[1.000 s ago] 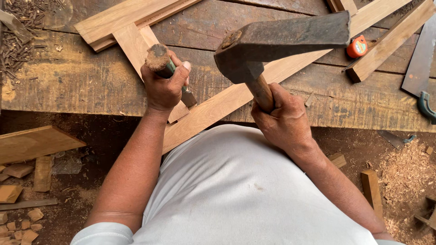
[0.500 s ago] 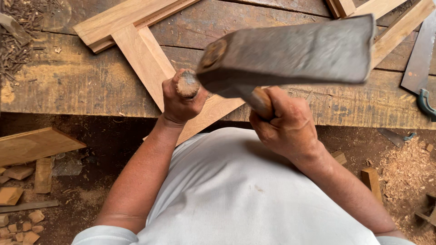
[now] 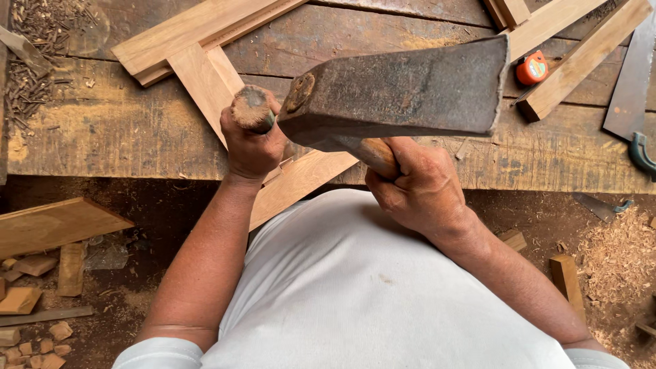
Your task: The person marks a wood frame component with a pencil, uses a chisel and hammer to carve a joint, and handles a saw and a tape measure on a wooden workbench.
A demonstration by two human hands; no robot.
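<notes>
My left hand (image 3: 254, 147) is closed around a chisel handle (image 3: 250, 107) with a worn, mushroomed wooden top, held upright on a light wooden board (image 3: 301, 181) that lies slanted over the workbench edge. My right hand (image 3: 418, 186) grips the wooden handle of a heavy dark iron hammer (image 3: 403, 87). The hammer head hangs level with the chisel top, its striking face just right of it. The chisel blade is hidden under my left hand.
Joined wooden slats (image 3: 195, 41) lie on the worn workbench (image 3: 102, 130). Further slats (image 3: 581, 61), an orange tape measure (image 3: 532, 68) and a saw (image 3: 632, 89) lie at right. Nails (image 3: 34, 41) are heaped at the far left. Offcuts (image 3: 41, 273) and shavings (image 3: 618, 253) cover the floor.
The hammer head has swung down from its raised position to beside the chisel top. My left hand with the chisel has shifted right and slightly toward me along the board.
</notes>
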